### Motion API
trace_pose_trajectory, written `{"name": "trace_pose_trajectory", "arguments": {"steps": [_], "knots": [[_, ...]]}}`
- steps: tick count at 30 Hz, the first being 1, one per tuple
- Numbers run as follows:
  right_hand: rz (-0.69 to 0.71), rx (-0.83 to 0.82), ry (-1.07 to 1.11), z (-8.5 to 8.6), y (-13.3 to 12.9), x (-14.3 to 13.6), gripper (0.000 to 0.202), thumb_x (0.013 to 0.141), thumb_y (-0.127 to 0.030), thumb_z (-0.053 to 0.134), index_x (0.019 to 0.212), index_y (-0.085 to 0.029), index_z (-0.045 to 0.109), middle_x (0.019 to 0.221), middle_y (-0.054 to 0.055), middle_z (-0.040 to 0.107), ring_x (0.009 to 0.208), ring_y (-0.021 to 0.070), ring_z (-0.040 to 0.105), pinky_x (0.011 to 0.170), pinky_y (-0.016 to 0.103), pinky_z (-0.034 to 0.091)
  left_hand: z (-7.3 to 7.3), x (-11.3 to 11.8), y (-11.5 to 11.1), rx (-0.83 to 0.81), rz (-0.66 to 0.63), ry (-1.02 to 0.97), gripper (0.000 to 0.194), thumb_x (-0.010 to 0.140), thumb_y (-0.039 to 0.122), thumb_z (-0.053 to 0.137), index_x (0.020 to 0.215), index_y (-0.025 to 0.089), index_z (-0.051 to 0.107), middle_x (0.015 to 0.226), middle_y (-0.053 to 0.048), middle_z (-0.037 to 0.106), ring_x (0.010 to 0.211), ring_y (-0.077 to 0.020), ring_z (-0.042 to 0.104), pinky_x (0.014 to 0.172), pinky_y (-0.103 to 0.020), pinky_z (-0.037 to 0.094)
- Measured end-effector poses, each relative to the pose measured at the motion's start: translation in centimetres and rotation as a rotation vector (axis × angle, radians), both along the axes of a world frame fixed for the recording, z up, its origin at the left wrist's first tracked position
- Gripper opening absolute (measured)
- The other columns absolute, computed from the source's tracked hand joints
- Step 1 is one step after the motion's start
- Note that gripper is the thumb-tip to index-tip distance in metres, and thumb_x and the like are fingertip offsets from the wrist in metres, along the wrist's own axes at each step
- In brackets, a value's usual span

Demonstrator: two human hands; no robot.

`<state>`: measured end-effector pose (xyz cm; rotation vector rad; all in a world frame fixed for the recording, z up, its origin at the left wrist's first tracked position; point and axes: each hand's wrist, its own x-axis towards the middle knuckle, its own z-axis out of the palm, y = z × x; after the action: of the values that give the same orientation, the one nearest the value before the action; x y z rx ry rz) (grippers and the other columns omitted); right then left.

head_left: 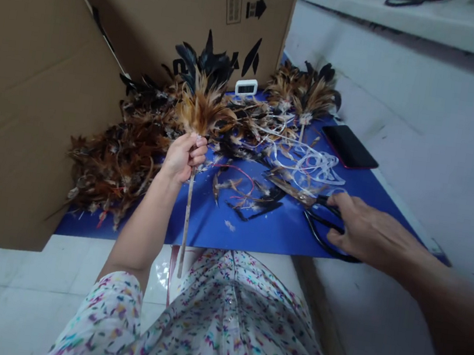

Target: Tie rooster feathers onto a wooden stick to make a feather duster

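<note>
I have the left hand (186,157) closed in a fist round a feather duster (203,108), pinching it just below the plumes, over the near part of the blue tabletop (250,235). Its long axis runs almost straight away from the wearer: black-tipped plumes at the far end, the bare stick (187,217) coming back out of the fist, its tip past the table's near edge. The fingers hide where the quills meet the stick.

My right hand (356,223) is at the black handles of the scissors (304,197), thumb and forefinger apart; I can't tell how firmly it grips, or whether fingers pass through the loops. The blades point left and slightly away, their tips hard to separate from loose feathers.

Beyond lie tangled white strips (318,164), a phone (351,147) and a small white digital display (246,88), its reading too small for me. A feather heap (120,155) spreads left, beside a cardboard box (24,89) cut off by the frame.
</note>
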<state>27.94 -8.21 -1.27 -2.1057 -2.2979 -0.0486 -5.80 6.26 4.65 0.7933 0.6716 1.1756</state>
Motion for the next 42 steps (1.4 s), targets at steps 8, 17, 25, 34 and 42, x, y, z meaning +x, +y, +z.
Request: {"name": "trace_pose_trajectory", "arguments": {"steps": [8, 17, 25, 34, 42], "knots": [[-0.229, 0.033, 0.433, 2.1, -5.2, 1.7, 0.059, 0.056, -0.032, 0.071, 0.111, -0.038, 0.05, 0.103, 0.01, 0.065, 0.083, 0.0281, 0.065, 0.07, 0.043, 0.05, 0.2, 0.0, -0.1, -0.034, 0.028, 0.001, 0.027, 0.09, 0.013, 0.056, 0.071, 0.017, 0.038, 0.064, 0.005, 0.042, 0.041, 0.001, 0.03, 0.035, -0.01, 0.016], [-0.128, -0.38, 1.69, 2.0, -6.8, -6.3, 0.044, 0.081, -0.047, 0.067, 0.123, -0.042, 0.056, 0.077, 0.002, 0.054, 0.047, 0.0115, 0.04, 0.042, 0.03, 0.029, 0.0, 0.1, -0.2, 0.022, -0.023, 0.007, 0.025, 0.094, 0.012, 0.046, 0.071, 0.016, 0.038, 0.064, 0.004, 0.042, 0.04, 0.0009, 0.03, 0.035, -0.01, 0.015], [0.137, -0.734, 2.168, -1.3, -3.0, -14.8, 0.05, 0.076, -0.065, 0.067, 0.115, -0.034, 0.063, 0.085, 0.005, 0.052, 0.063, 0.0136, 0.038, 0.047, 0.027, 0.024, 0.5, -0.1, -0.4, 0.019, 0.0, 0.008, 0.024, 0.096, 0.012, 0.044, 0.073, 0.017, 0.037, 0.064, 0.005, 0.042, 0.04, 0.0012, 0.029, 0.034, -0.009, 0.016], [-0.001, -0.844, 2.249, -0.3, -1.2, -17.0, 0.068, 0.065, -0.078, 0.067, 0.106, -0.024, 0.058, 0.08, 0.002, 0.058, 0.065, 0.0117, 0.046, 0.049, 0.021, 0.033, 0.8, 0.1, -0.8, 0.011, 0.017, 0.015, 0.027, 0.092, 0.015, 0.055, 0.071, 0.017, 0.038, 0.065, 0.005, 0.042, 0.041, 0.0014, 0.028, 0.034, -0.009, 0.016], [-0.038, -0.804, 2.195, 1.5, 1.8, -18.0, 0.077, 0.058, -0.081, 0.068, 0.104, -0.022, 0.052, 0.069, -0.002, 0.055, 0.056, 0.0105, 0.046, 0.045, 0.02, 0.033, 0.3, 0.1, -0.6, 0.055, -0.036, 0.017, 0.025, 0.093, 0.015, 0.052, 0.071, 0.017, 0.039, 0.065, 0.005, 0.042, 0.04, 0.0007, 0.028, 0.034, -0.009, 0.017]]}}
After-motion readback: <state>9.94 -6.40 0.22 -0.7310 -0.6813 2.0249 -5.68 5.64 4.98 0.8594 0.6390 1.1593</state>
